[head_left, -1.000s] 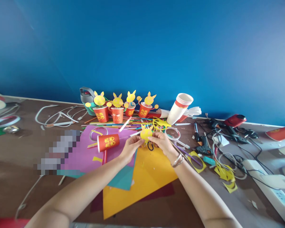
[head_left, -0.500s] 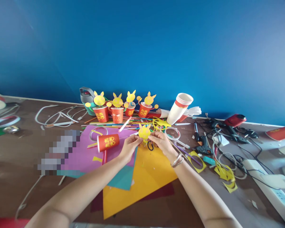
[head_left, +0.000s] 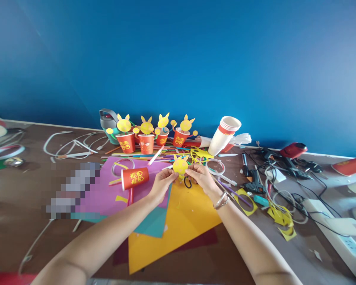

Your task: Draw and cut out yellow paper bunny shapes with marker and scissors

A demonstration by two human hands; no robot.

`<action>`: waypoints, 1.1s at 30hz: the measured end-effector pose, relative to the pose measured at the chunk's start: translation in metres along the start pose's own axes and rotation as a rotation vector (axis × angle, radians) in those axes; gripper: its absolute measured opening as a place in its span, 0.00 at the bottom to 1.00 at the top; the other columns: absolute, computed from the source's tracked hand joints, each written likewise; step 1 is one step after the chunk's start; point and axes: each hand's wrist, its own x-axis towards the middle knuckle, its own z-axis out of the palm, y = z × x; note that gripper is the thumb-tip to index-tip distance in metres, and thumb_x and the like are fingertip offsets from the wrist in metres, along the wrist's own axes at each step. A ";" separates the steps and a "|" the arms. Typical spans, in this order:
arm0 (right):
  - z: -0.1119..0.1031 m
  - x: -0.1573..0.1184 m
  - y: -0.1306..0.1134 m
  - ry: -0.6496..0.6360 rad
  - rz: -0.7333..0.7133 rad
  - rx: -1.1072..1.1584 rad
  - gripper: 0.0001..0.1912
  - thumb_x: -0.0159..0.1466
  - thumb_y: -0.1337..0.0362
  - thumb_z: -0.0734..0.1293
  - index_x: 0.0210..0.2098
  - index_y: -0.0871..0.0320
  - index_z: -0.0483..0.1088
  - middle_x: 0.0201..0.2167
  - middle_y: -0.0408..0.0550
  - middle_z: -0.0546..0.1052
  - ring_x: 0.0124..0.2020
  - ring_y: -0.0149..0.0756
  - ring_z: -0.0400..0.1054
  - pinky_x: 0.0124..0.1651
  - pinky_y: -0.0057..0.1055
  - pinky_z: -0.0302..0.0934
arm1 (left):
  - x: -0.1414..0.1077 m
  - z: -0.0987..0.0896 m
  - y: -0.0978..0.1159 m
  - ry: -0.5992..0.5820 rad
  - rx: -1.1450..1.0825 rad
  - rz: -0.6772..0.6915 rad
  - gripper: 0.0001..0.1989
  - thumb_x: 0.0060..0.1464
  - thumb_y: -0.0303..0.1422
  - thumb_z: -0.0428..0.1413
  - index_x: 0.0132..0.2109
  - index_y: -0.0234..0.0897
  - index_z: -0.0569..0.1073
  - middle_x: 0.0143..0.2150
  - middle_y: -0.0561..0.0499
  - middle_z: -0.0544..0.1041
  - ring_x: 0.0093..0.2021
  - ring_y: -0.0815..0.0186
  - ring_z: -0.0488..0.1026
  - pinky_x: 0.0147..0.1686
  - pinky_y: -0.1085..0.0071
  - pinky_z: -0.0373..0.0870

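Observation:
Between my hands is a yellow paper cutout (head_left: 180, 165), a round head with pointed ears, held above the coloured sheets. My left hand (head_left: 161, 183) pinches its left edge, and my right hand (head_left: 204, 179) pinches its right edge. Just below the cutout shows a black scissors handle (head_left: 188, 182), partly hidden. A red paper cup (head_left: 135, 178) with gold characters lies on its side left of my left hand, on a purple sheet (head_left: 102, 194). An orange-yellow sheet (head_left: 172, 233) lies under my hands.
Several red cups (head_left: 146, 144) with yellow eared heads stand along the back. Right of them leans a stack of paper cups (head_left: 222, 138). A glue gun (head_left: 255, 184), yellow paper scraps (head_left: 280, 217), cables and a power strip (head_left: 338, 225) lie at the right.

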 end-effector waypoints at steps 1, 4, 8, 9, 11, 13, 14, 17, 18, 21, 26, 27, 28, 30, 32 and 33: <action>0.000 0.000 0.000 -0.002 -0.004 -0.007 0.13 0.49 0.56 0.70 0.23 0.60 0.68 0.19 0.40 0.67 0.20 0.25 0.58 0.22 0.25 0.47 | 0.000 0.000 0.000 -0.003 -0.003 0.002 0.12 0.43 0.38 0.63 0.29 0.34 0.72 0.25 0.54 0.71 0.26 0.71 0.66 0.28 0.74 0.61; 0.000 0.000 -0.001 -0.004 -0.017 -0.023 0.13 0.49 0.56 0.70 0.23 0.60 0.68 0.18 0.40 0.68 0.19 0.25 0.56 0.21 0.25 0.46 | -0.001 0.001 0.001 -0.002 -0.021 0.014 0.12 0.43 0.38 0.63 0.32 0.34 0.73 0.27 0.53 0.72 0.28 0.71 0.67 0.29 0.75 0.62; -0.001 0.000 0.000 0.016 -0.028 -0.013 0.13 0.50 0.56 0.69 0.23 0.60 0.68 0.19 0.41 0.69 0.18 0.24 0.55 0.21 0.25 0.44 | 0.000 0.000 0.001 0.032 -0.066 0.050 0.11 0.45 0.38 0.62 0.31 0.35 0.71 0.27 0.55 0.72 0.28 0.72 0.67 0.30 0.75 0.62; -0.001 0.001 0.000 0.025 -0.026 -0.003 0.13 0.50 0.56 0.69 0.23 0.60 0.68 0.19 0.41 0.69 0.18 0.24 0.55 0.20 0.25 0.44 | 0.000 -0.001 0.001 0.044 -0.076 0.062 0.11 0.46 0.38 0.62 0.30 0.36 0.71 0.26 0.55 0.72 0.28 0.72 0.67 0.30 0.75 0.62; -0.002 0.001 0.001 0.042 -0.016 0.019 0.13 0.50 0.56 0.70 0.23 0.60 0.68 0.18 0.40 0.68 0.17 0.23 0.54 0.20 0.25 0.42 | 0.001 -0.002 0.000 0.069 -0.082 0.086 0.11 0.46 0.38 0.62 0.29 0.36 0.70 0.24 0.56 0.71 0.27 0.72 0.67 0.29 0.75 0.62; -0.002 0.002 0.002 0.053 -0.009 0.041 0.13 0.50 0.56 0.70 0.23 0.60 0.68 0.17 0.40 0.68 0.17 0.23 0.53 0.19 0.25 0.41 | 0.001 -0.002 -0.001 0.093 -0.064 0.107 0.11 0.45 0.38 0.62 0.28 0.36 0.71 0.23 0.55 0.72 0.26 0.72 0.66 0.28 0.75 0.62; -0.002 0.002 0.003 0.056 -0.009 0.050 0.13 0.50 0.56 0.70 0.23 0.60 0.68 0.17 0.40 0.67 0.16 0.23 0.52 0.19 0.25 0.41 | 0.002 -0.002 -0.001 0.102 -0.050 0.113 0.11 0.45 0.38 0.62 0.28 0.35 0.72 0.23 0.55 0.72 0.26 0.72 0.67 0.28 0.75 0.62; -0.002 0.002 0.003 0.062 -0.012 0.070 0.13 0.50 0.56 0.70 0.23 0.60 0.67 0.17 0.39 0.67 0.16 0.23 0.52 0.19 0.25 0.40 | 0.002 -0.002 -0.001 0.112 -0.017 0.109 0.11 0.45 0.39 0.62 0.30 0.34 0.75 0.25 0.52 0.75 0.27 0.70 0.68 0.29 0.74 0.63; -0.002 0.002 0.003 0.062 -0.012 0.076 0.13 0.49 0.56 0.70 0.23 0.60 0.67 0.17 0.39 0.67 0.16 0.23 0.52 0.19 0.25 0.40 | 0.002 -0.002 0.000 0.109 -0.010 0.101 0.12 0.46 0.40 0.61 0.31 0.34 0.76 0.27 0.51 0.77 0.28 0.70 0.68 0.29 0.73 0.64; -0.001 0.002 0.002 0.056 -0.012 0.080 0.14 0.49 0.55 0.70 0.23 0.60 0.67 0.18 0.41 0.68 0.17 0.23 0.54 0.19 0.25 0.41 | 0.003 -0.002 0.001 0.094 0.009 0.089 0.14 0.47 0.41 0.60 0.36 0.35 0.78 0.32 0.49 0.78 0.30 0.69 0.69 0.29 0.73 0.64; -0.002 0.001 0.002 0.058 -0.005 0.065 0.15 0.49 0.54 0.70 0.23 0.59 0.67 0.18 0.40 0.68 0.17 0.24 0.53 0.19 0.26 0.41 | 0.003 -0.004 -0.001 0.108 0.012 0.117 0.11 0.45 0.39 0.62 0.28 0.35 0.75 0.24 0.54 0.74 0.26 0.71 0.67 0.29 0.74 0.62; -0.002 0.001 0.002 0.058 -0.007 0.059 0.15 0.49 0.53 0.70 0.23 0.59 0.67 0.18 0.40 0.68 0.17 0.24 0.53 0.19 0.26 0.41 | 0.003 -0.004 -0.001 0.119 0.008 0.128 0.12 0.44 0.40 0.62 0.25 0.35 0.73 0.23 0.54 0.73 0.26 0.71 0.66 0.28 0.74 0.62; -0.002 0.001 0.002 0.058 -0.008 0.054 0.16 0.49 0.53 0.71 0.23 0.59 0.67 0.18 0.41 0.68 0.17 0.24 0.54 0.19 0.26 0.42 | 0.002 -0.004 -0.001 0.133 0.006 0.136 0.14 0.45 0.41 0.62 0.23 0.35 0.71 0.22 0.55 0.72 0.25 0.72 0.65 0.28 0.74 0.62; -0.001 0.001 0.002 0.054 -0.012 0.044 0.16 0.49 0.52 0.71 0.23 0.59 0.67 0.18 0.41 0.69 0.17 0.25 0.54 0.20 0.25 0.42 | 0.001 -0.002 0.000 0.145 0.011 0.148 0.16 0.47 0.43 0.60 0.22 0.35 0.69 0.23 0.54 0.71 0.25 0.71 0.65 0.28 0.74 0.61; -0.001 0.000 0.002 0.047 -0.024 0.036 0.16 0.49 0.52 0.70 0.23 0.59 0.67 0.18 0.41 0.68 0.18 0.25 0.54 0.20 0.25 0.42 | -0.001 -0.001 0.002 0.121 0.004 0.166 0.13 0.46 0.42 0.61 0.29 0.36 0.72 0.26 0.54 0.72 0.27 0.71 0.66 0.28 0.74 0.62; -0.001 0.000 0.002 0.041 -0.033 0.032 0.16 0.50 0.52 0.70 0.23 0.59 0.67 0.18 0.41 0.68 0.17 0.24 0.54 0.20 0.25 0.42 | -0.001 0.000 0.003 0.100 -0.003 0.175 0.14 0.45 0.41 0.62 0.35 0.37 0.72 0.29 0.54 0.73 0.28 0.70 0.67 0.28 0.74 0.62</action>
